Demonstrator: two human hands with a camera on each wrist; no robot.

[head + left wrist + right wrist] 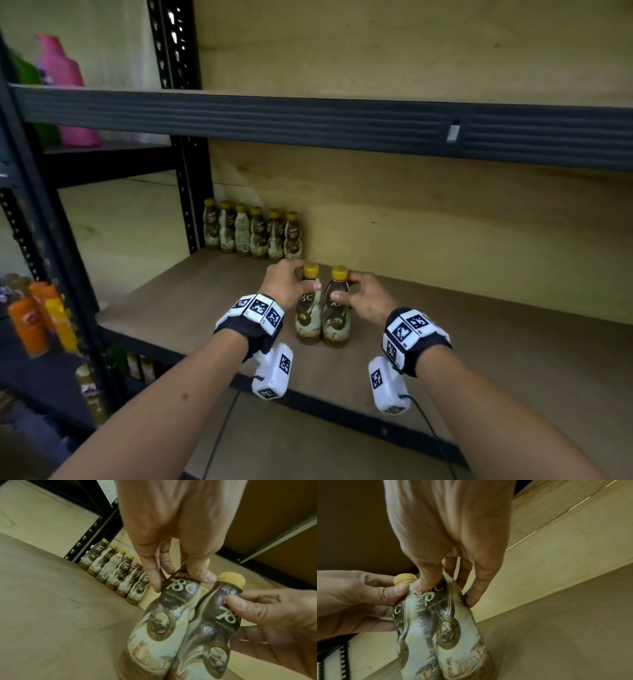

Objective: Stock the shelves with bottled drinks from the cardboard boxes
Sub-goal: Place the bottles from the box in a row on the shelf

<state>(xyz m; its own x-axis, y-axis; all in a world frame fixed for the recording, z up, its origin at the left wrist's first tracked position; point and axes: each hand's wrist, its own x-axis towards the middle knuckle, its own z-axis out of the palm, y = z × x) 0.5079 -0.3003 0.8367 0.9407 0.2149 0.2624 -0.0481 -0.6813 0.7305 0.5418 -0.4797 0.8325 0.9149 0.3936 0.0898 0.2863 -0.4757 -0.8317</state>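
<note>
Two brown-and-cream coffee bottles with yellow caps stand side by side, touching, on the brown shelf board (479,342). My left hand (291,286) pinches the neck of the left bottle (309,318) between thumb and fingers. My right hand (358,296) grips the neck of the right bottle (337,318). In the left wrist view the left hand (171,577) holds the left bottle (159,626), with the right bottle (212,635) beside it. In the right wrist view the right hand (447,586) holds the right bottle (458,635).
A row of several identical bottles (253,233) lines the back left corner of the shelf. A black upright post (188,192) stands left of them. The upper shelf beam (308,120) hangs overhead. Orange bottles (37,318) fill the rack at lower left.
</note>
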